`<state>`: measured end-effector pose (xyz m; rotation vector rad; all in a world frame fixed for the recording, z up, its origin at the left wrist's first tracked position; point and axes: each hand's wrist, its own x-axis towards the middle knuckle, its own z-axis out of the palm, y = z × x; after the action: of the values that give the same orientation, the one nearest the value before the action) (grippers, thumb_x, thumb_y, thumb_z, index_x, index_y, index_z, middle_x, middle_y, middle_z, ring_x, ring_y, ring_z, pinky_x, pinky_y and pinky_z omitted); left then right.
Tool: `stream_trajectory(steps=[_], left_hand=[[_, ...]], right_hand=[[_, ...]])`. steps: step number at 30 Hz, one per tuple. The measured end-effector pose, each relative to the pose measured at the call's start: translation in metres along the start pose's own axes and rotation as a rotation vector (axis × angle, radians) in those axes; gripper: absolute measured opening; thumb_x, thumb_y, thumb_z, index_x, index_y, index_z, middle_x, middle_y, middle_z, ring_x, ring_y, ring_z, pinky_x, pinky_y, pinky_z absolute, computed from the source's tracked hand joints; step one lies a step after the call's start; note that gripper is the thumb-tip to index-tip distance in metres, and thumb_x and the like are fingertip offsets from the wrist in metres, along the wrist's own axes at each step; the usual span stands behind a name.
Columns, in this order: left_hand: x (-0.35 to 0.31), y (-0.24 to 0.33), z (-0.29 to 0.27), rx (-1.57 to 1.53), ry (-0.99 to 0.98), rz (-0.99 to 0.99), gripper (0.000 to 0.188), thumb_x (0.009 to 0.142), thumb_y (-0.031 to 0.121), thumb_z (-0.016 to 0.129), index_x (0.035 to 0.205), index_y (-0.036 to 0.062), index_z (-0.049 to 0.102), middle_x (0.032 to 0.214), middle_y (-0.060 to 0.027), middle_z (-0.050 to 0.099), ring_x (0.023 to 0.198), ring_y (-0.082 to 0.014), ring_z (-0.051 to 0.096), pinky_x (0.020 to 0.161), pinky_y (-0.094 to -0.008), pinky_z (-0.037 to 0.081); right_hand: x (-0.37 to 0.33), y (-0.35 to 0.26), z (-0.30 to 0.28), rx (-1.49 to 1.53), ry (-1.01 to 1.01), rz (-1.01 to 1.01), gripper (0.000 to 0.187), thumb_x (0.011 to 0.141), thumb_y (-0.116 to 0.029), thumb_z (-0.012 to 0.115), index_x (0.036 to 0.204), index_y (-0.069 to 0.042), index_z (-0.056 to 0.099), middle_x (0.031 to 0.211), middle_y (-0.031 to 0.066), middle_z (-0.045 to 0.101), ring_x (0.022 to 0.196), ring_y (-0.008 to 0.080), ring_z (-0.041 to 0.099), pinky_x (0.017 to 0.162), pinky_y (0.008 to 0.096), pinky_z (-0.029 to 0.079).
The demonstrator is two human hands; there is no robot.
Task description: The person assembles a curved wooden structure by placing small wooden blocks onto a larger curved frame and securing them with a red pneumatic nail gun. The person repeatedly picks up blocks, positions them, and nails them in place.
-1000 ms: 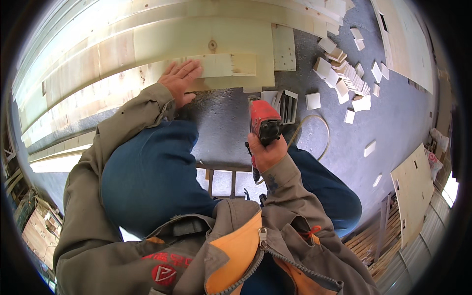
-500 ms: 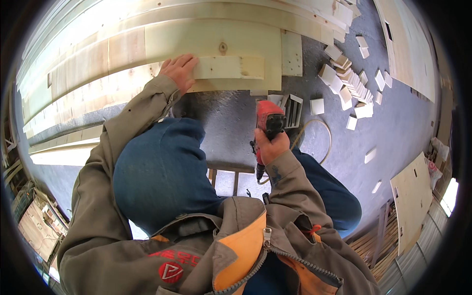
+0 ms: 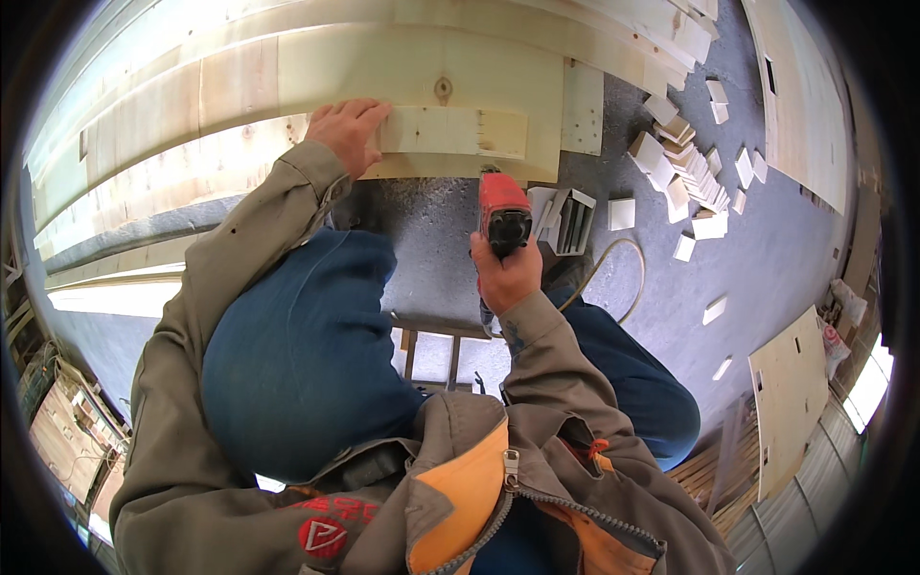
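My left hand [image 3: 349, 132] grips a narrow pale wooden strip [image 3: 431, 130], fingers over its far edge and thumb near its front side. This strip lies along the near part of a wide pine board [image 3: 383, 69] that has a dark knot. A shorter wooden piece [image 3: 502, 134] forms the strip's right end, with small marks at the joint. In my right hand [image 3: 508, 274] is a red and black nail gun [image 3: 502, 199], held by its grip. The gun's front end is close to the board's near edge, below the short piece; its tip is partly hidden.
A tan air hose [image 3: 640, 278] curls beside my right leg. An open box [image 3: 572, 222] holding strips stands right of the gun. Many small wooden blocks [image 3: 685, 168] lie on the grey floor. A large panel [image 3: 791, 402] leans at the right; stacked boards [image 3: 172, 57] fill the far left.
The nail gun and my right hand have moved up and slightly left, closer to the board's near edge. My left hand stays on the strip. The whole view has shifted slightly.
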<state>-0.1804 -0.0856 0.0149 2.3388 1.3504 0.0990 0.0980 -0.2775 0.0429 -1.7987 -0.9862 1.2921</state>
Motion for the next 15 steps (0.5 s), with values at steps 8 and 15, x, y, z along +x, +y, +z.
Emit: stream_trajectory(steps=[8,15], left_hand=[[-0.002,0.001,-0.001,-0.016,0.052,0.010,0.071,0.075,0.013,0.087,0.142,0.0127,0.062,0.141,-0.0076,0.062,0.136,-0.0282,0.056,0.114,-0.0474,0.041],[0.000,0.000,0.000,-0.025,0.073,0.023,0.070,0.074,0.012,0.087,0.140,0.0127,0.063,0.139,-0.0073,0.063,0.135,-0.0280,0.057,0.113,-0.0471,0.041]], right_hand=[[0.029,-0.010,0.019,-0.091,0.037,-0.081,0.038,0.092,-0.023,0.079,0.121,-0.004,0.064,0.112,0.0186,0.069,0.101,0.0338,0.070,0.090,0.0426,0.055],[0.031,-0.003,0.020,-0.098,0.014,-0.064,0.036,0.093,-0.023,0.080,0.119,-0.004,0.065,0.109,0.0185,0.069,0.101,0.0338,0.070,0.090,0.0426,0.055]])
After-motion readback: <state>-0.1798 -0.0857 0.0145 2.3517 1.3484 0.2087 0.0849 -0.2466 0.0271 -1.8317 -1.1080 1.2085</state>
